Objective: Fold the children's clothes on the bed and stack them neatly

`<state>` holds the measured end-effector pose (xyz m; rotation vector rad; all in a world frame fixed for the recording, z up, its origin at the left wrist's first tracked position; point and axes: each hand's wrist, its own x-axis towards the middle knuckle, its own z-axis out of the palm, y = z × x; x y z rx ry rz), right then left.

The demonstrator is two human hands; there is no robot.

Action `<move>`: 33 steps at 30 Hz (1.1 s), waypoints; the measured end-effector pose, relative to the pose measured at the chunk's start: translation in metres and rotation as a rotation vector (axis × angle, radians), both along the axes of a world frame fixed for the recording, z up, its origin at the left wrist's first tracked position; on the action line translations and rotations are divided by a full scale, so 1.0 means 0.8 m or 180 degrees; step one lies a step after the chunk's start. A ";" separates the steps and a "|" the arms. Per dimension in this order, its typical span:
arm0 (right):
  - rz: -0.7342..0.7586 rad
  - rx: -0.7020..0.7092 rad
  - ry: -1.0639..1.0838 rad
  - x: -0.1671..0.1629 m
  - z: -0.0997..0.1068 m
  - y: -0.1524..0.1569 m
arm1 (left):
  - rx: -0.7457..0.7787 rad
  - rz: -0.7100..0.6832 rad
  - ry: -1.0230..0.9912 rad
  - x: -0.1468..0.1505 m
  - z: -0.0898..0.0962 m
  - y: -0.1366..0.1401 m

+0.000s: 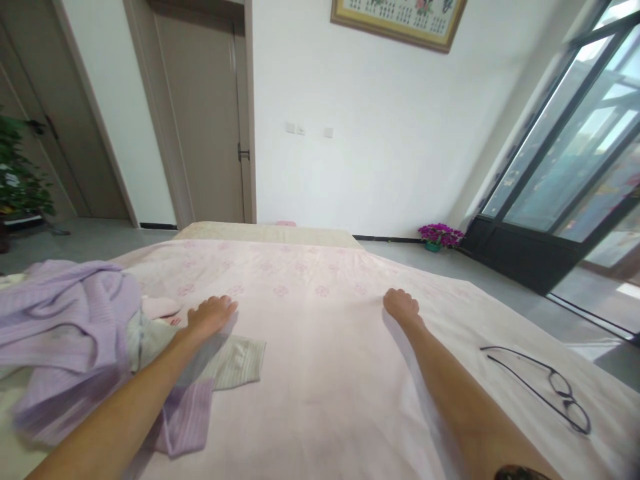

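At the far left, a leafy plant [23, 173] stands on the floor before a door. Nearer, a lilac garment [85, 320] lies in a loose heap, with a grey-green garment [240, 360] bunched against it, its ribbed end reaching out under the left arm. The left hand [213, 313] is palm down, fingers partly bent; whether they pinch any fabric cannot be told. Across the middle, the pink cloth [305, 347] lies spread over a flat surface, largely smooth, with faint creases. The right hand [401, 307] is low over it, fingers curled in; any grip is hidden from view. Beyond, purple flowers [440, 235] stand on the floor. Far right, glasses [567, 398] rest on the cloth, arms unfolded.

Assessment: the cloth is best worked with both hands level and under even, light tension. Clothing could snag at the left; the glasses could be dragged at the right.
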<state>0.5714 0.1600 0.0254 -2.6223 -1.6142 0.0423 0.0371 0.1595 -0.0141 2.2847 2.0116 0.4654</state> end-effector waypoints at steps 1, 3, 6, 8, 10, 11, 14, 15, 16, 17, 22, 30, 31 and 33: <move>0.0050 0.0020 0.0002 -0.005 0.002 0.011 | -0.0047 0.0065 -0.0029 0.006 0.002 0.006; 0.0145 -0.0006 0.0052 -0.020 -0.004 0.029 | -0.0219 0.0207 -0.0067 0.023 0.000 0.015; 0.0105 -0.0143 0.0161 -0.043 -0.028 0.044 | -0.0343 0.0343 0.0008 0.048 -0.013 0.019; 0.0004 -0.0137 0.0168 -0.053 -0.045 0.049 | -0.0353 0.0447 0.0153 0.057 -0.021 0.021; -0.0031 -0.0069 0.0161 -0.055 -0.056 0.054 | -0.0398 0.0523 0.0299 0.059 -0.025 0.025; -0.0017 -0.0045 0.0174 -0.054 -0.059 0.057 | -0.0437 0.0551 0.0343 0.059 -0.026 0.029; -0.0009 0.0012 0.0203 -0.049 -0.062 0.067 | -0.0432 0.0619 0.0391 0.056 -0.025 0.044; -0.0015 0.0044 0.0193 -0.047 -0.062 0.070 | -0.0402 0.0630 0.0386 0.055 -0.025 0.049; -0.0017 0.0085 0.0171 -0.046 -0.061 0.072 | -0.0376 0.0636 0.0375 0.055 -0.025 0.053; -0.0010 0.0139 0.0136 -0.045 -0.061 0.072 | -0.0357 0.0643 0.0363 0.054 -0.026 0.057; 0.0205 0.0539 -0.0282 -0.049 -0.050 0.072 | -0.0300 0.0661 0.0322 0.054 -0.026 0.061; 0.1342 0.0028 -0.0177 -0.131 -0.020 0.122 | 0.0159 -0.0411 0.0267 0.053 -0.011 0.074; 0.1364 -0.0112 -0.0101 -0.141 -0.020 0.127 | 0.0074 -0.0474 0.0249 0.052 -0.011 0.077; 0.1299 -0.0232 -0.0042 -0.153 -0.022 0.136 | -0.0053 -0.0477 0.0239 0.050 -0.013 0.084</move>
